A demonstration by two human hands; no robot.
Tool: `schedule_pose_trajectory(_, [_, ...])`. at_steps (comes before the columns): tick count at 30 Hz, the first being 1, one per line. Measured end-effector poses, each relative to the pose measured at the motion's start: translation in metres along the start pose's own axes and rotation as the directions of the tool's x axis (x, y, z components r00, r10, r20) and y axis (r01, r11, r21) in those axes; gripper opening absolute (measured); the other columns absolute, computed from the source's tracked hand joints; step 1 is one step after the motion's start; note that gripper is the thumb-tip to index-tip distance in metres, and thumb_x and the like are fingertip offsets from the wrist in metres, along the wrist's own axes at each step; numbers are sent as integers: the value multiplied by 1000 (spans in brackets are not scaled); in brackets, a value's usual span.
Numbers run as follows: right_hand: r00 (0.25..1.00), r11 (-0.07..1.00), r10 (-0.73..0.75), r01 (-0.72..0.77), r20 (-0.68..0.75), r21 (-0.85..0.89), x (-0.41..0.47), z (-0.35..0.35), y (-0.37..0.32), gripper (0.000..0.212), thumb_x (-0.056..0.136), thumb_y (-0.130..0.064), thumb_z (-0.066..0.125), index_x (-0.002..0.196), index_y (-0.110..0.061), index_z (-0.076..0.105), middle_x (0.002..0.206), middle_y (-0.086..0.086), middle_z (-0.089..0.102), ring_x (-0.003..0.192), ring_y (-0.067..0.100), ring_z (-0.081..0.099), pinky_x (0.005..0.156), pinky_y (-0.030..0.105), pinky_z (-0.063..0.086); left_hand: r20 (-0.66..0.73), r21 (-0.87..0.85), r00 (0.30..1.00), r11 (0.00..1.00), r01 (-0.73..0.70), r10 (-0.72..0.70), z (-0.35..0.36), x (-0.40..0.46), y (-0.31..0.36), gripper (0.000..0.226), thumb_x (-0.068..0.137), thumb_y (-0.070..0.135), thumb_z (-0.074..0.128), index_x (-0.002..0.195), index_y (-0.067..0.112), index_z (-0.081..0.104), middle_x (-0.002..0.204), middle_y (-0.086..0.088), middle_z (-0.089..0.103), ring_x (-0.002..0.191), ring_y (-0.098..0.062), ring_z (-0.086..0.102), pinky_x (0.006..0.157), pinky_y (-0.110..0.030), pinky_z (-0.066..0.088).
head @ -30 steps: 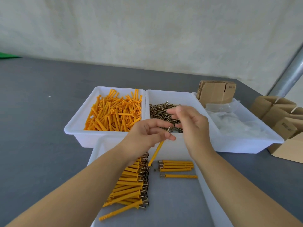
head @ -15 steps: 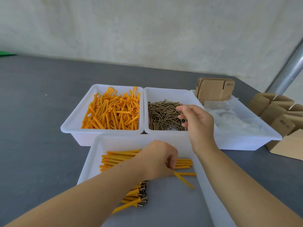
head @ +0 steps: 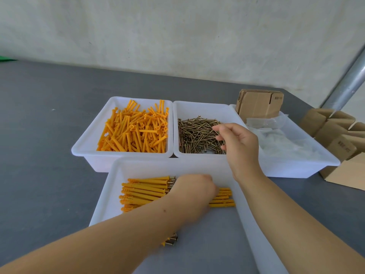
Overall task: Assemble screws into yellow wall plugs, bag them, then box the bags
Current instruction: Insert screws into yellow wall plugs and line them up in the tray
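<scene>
Since half a second ago the left hand (head: 194, 187) has set its finished plug down on the small row (head: 222, 197) by the near tray's (head: 110, 186) right wall, and the right hand (head: 237, 141) has spread its fingers lower over the screws (head: 197, 135). The left hand now rests knuckles-up on that row, fingers curled under; whether it pinches a plug I cannot tell. The right hand is released and empty, fingertips just above the right side of the screw heap in the middle tray (head: 201, 107).

The screws look light, stiff and slick, tangled crosswise, so one is probably best pinched mid-shank and lifted clear. The loose plugs (head: 134, 131), in the far-left tray (head: 88, 143), seem light, rigid plastic with a flared mouth; hold near that end. More finished ones lie stacked (head: 146, 191) at the near tray's left, just beside the left hand. Bags (head: 276, 135) and boxes (head: 258, 103) wait in the right tray, untouched.
</scene>
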State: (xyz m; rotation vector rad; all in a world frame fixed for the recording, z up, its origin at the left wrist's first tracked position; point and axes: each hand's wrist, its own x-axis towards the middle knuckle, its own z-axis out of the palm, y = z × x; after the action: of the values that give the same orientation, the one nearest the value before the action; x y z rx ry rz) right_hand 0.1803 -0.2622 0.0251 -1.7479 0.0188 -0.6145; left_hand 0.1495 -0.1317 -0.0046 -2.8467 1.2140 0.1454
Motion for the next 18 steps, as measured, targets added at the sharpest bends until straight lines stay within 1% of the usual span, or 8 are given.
schedule_pose_trajectory(3, [999, 994, -29, 26, -27, -102, 7, -2, -1, 23, 96, -19, 58, 87, -33, 75, 84, -25, 72, 87, -7, 64, 78, 19, 47, -234, -146, 969, 988, 45, -78, -11, -3, -13, 27, 94, 40, 58, 106, 16, 58, 99, 0, 52, 94, -23, 56, 67, -32, 44])
schedule_pose_trajectory(6, [998, 948, -3, 25, 71, -316, 20, -1, -1, 27, 96, -17, 55, 89, -38, 71, 90, -26, 68, 91, -6, 61, 79, 18, 45, -538, -213, 817, 971, 109, -209, -22, -5, -36, 20, 97, 32, 53, 103, 16, 64, 100, 0, 60, 93, -21, 55, 73, -34, 51])
schedule_pose_trajectory(8, [974, 883, 103, 3, 201, -470, 28, 2, 4, 25, 98, -15, 53, 103, -31, 72, 104, -16, 68, 99, 4, 61, 82, 22, 45, -589, -216, 739, 945, 245, -327, -27, -5, -56, 21, 98, 25, 50, 105, 15, 67, 101, -2, 61, 97, -24, 53, 76, -40, 52])
schedule_pose_trajectory(9, [949, 829, 166, 13, 269, -558, 31, 4, 9, 25, 99, -14, 53, 111, -26, 72, 113, -9, 68, 105, 10, 61, 86, 25, 45, -563, -222, 721, 914, 338, -404, -28, -6, -66, 22, 98, 25, 49, 107, 16, 67, 103, -2, 61, 100, -25, 53, 78, -41, 52])
schedule_pose_trajectory(11, [878, 696, 304, 61, 371, -716, 37, 9, 15, 31, 99, -13, 53, 125, -22, 67, 131, -2, 64, 119, 18, 58, 97, 30, 46, -424, -256, 698, 816, 519, -577, -24, -10, -85, 24, 100, 30, 47, 104, 17, 66, 105, -3, 60, 106, -28, 50, 84, -44, 53])
schedule_pose_trajectory(13, [799, 578, 441, 96, 410, -810, 46, 15, 13, 39, 99, -13, 54, 137, -22, 59, 145, 1, 54, 131, 24, 50, 108, 36, 42, -212, -300, 678, 707, 640, -704, -19, -13, -99, 32, 101, 36, 40, 87, 17, 61, 99, -5, 58, 108, -30, 49, 88, -47, 51])
schedule_pose_trajectory(15, [679, 469, 573, 187, 459, -863, 57, 24, 6, 47, 101, -17, 53, 147, -20, 48, 155, 3, 43, 141, 25, 41, 113, 35, 34, -87, -277, 675, 668, 691, -733, -14, -12, -107, 42, 102, 43, 33, 76, 18, 54, 88, -4, 57, 99, -29, 54, 89, -47, 50])
schedule_pose_trajectory(18, [469, 259, 745, 451, 474, -854, 68, 38, 1, 46, 105, -29, 45, 149, -19, 45, 156, 4, 41, 141, 26, 39, 116, 38, 32, -51, -234, 704, 694, 681, -708, -12, -8, -109, 52, 104, 47, 23, 69, 19, 49, 75, -1, 55, 73, -21, 53, 84, -42, 48])
